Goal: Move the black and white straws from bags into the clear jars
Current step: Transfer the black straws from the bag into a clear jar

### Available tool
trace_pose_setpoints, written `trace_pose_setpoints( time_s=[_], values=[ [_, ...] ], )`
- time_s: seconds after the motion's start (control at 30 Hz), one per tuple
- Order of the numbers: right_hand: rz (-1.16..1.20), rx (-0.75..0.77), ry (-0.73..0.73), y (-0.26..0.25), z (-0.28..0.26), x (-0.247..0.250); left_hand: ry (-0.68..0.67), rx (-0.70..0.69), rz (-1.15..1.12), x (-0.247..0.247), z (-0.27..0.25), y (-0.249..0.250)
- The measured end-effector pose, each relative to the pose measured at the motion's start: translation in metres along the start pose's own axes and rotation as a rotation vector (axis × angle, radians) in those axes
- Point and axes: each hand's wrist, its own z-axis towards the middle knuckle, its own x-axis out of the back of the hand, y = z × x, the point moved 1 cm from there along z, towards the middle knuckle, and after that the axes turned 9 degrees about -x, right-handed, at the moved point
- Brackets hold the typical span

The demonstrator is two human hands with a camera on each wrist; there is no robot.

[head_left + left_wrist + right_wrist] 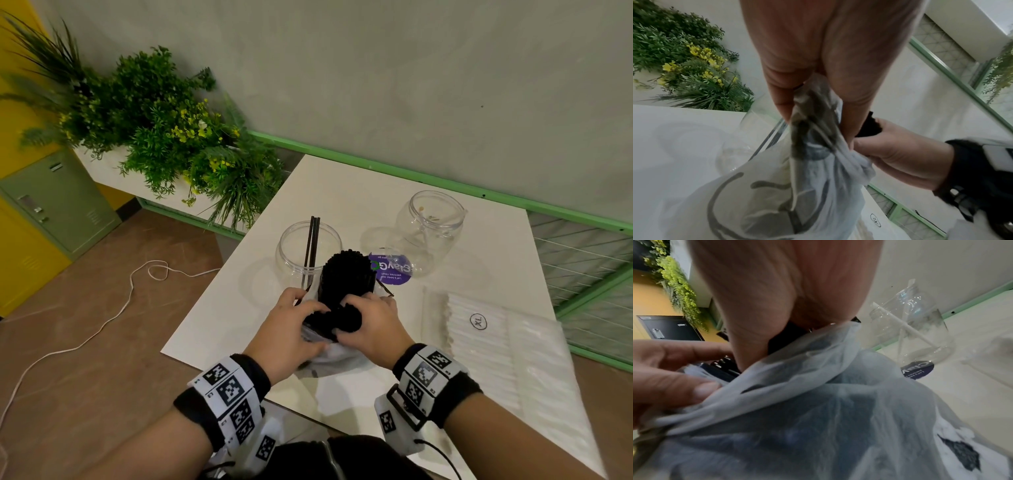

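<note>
Left hand [291, 329]: fingers pinching gathered thin white plastic bag [797, 186] at its neck. Right hand [371, 325]: fingers curled round bundle of black straws [346, 274] rising from that bag. Left clear jar [308, 251]: holds a few black straws, upright. Right clear jar [428, 229]: holds white straws [906, 327]. Packet of white straws [486, 339]: flat on white surface [359, 192], right side.

Both bare forearms wear black wristbands [255, 375] wrapped with white square-code tag strips [227, 394], thin black cables trailing off.
</note>
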Motion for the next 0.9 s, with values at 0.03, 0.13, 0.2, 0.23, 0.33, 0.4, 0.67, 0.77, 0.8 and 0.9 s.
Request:
trace_pose_setpoints(
  time_s=[0.03,0.13,0.2,0.23,0.33,0.4,0.67,0.77,0.8,0.9],
  values=[
    [0.019,0.025,0.043,0.001,-0.001,0.0,0.003,0.012,0.023,-0.001,0.001,-0.001],
    [0.132,0.094,0.29,0.006,-0.007,0.006,0.042,0.031,0.037,-0.002,0.002,-0.002],
    [0.206,0.101,0.442,0.008,-0.011,0.015,0.064,0.035,0.036,-0.002,0.002,-0.002],
    [0.209,0.119,0.505,0.008,-0.011,0.021,0.071,0.036,0.037,-0.002,0.001,-0.001],
    [0.102,0.257,0.65,0.011,-0.007,0.035,0.079,0.034,0.048,-0.003,0.002,0.0],
    [0.016,0.27,0.678,0.016,-0.002,0.04,0.083,0.031,0.049,-0.003,0.002,0.001],
    [-0.145,0.285,0.616,0.039,0.001,0.033,0.091,0.035,0.032,-0.004,0.001,0.001],
    [-0.052,0.281,0.558,0.044,0.001,0.03,0.09,0.033,0.026,-0.003,0.001,0.002],
    [-0.008,0.256,0.541,0.044,0.001,0.03,0.093,0.03,0.025,-0.003,0.001,0.002],
    [0.138,0.223,0.574,0.045,0.003,0.032,0.1,0.024,0.01,-0.001,0.001,0.002]
  ],
)
